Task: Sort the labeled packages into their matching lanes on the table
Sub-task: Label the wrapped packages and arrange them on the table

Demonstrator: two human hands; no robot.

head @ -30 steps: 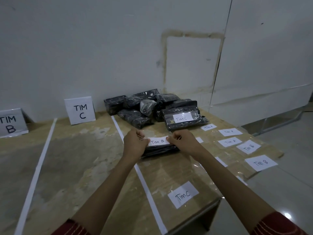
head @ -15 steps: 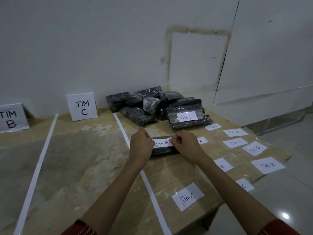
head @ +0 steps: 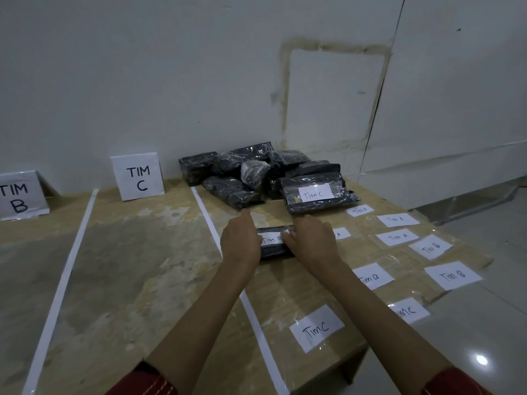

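Looks down on a scuffed wooden table (head: 128, 266) pushed against a pale, stained wall (head: 171, 67), with glossy floor tiles (head: 499, 323) beyond its right edge. At the back of the table, against the wall, a pile of black packages (head: 236, 178) wrapped in shiny plastic.

Just left of the pile, a white tape line (head: 208, 220) running front to back. Further left of the pile, a standing TIM C card (head: 137, 178), then a second tape line (head: 65, 275), then a TIM B card (head: 18, 196) at the frame's edge. Against the pile's right front, a Tim C package (head: 316, 193) with its white label facing up. Right of the pile and nearer the viewer, rows of loose paper labels (head: 396, 237) under clear plastic, reading Tim A, Tim B and Tim C.

Just in front of the pile and apart from it, close beside the first tape line, a Tim B package (head: 273, 242), black, label up, held between both hands. Cannot tell whether it rests on the wood or is slightly lifted.

Left hand (head: 239, 240) knuckles up, fingers curled down over the package's left end and hiding it. Right hand (head: 310, 240) curled over the right end, fingertips on the label's right edge. Bare forearms reaching forward from red sleeves (head: 145, 380) at the bottom, converging on the package.
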